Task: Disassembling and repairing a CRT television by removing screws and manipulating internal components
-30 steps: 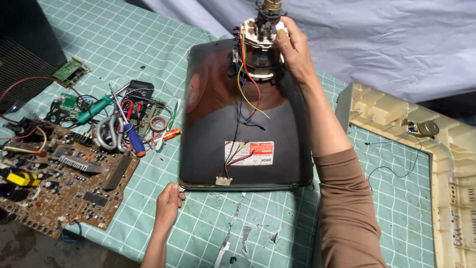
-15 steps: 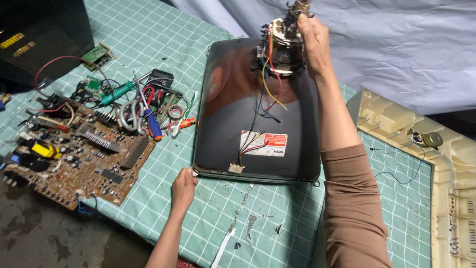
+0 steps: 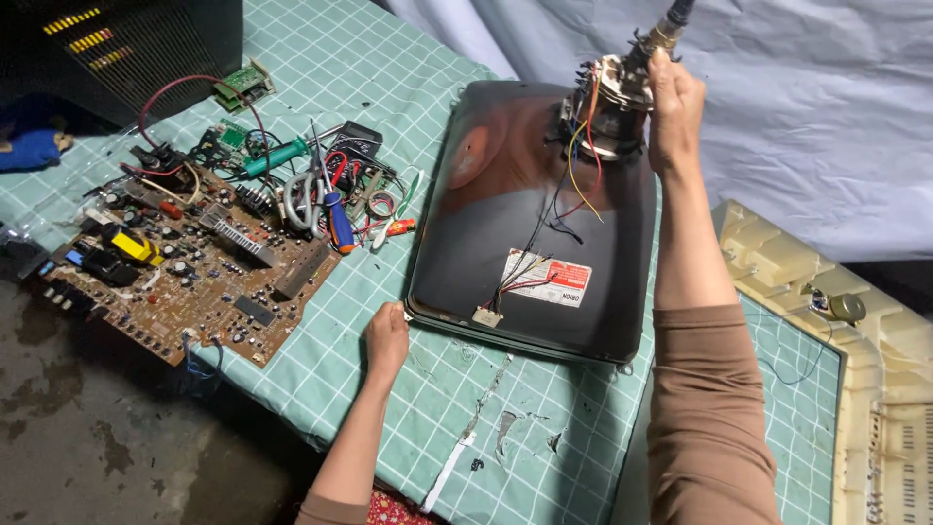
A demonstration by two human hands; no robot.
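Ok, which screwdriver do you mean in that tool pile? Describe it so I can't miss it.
Start at the big dark picture tube lying on the green checked mat. Left of it, between tube and brown circuit board, lies a tangle of tools and wires. The screwdriver is the one with a blue handle and orange collar; its neighbour has a green handle.

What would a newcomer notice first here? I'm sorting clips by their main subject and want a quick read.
The big dark picture tube lying face down in the middle of the green checked mat draws the eye. The right hand grips the coil and neck sticking up at its far end, while the left hand rests at its near corner. To the left lie a brown circuit board and a heap of tools.
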